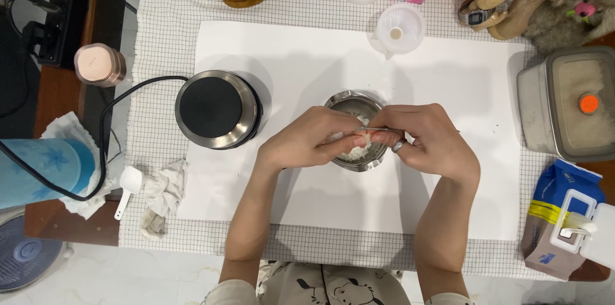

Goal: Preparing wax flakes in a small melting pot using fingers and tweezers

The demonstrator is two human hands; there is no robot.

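Two hands working over a small metal cup at the frame's centre.

Left hand (307, 141) and right hand (429, 141) meet fingertip to fingertip, pinching a thin metal piece above the steel cup (356, 131) of white flakes (356, 151). The flakes look light and crumbly; the rigid cup is best gripped by its rim.

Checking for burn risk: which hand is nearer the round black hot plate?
Left. The left hand is just right of the hot plate, over the small metal cup. The right hand is farther right, beyond the cup.
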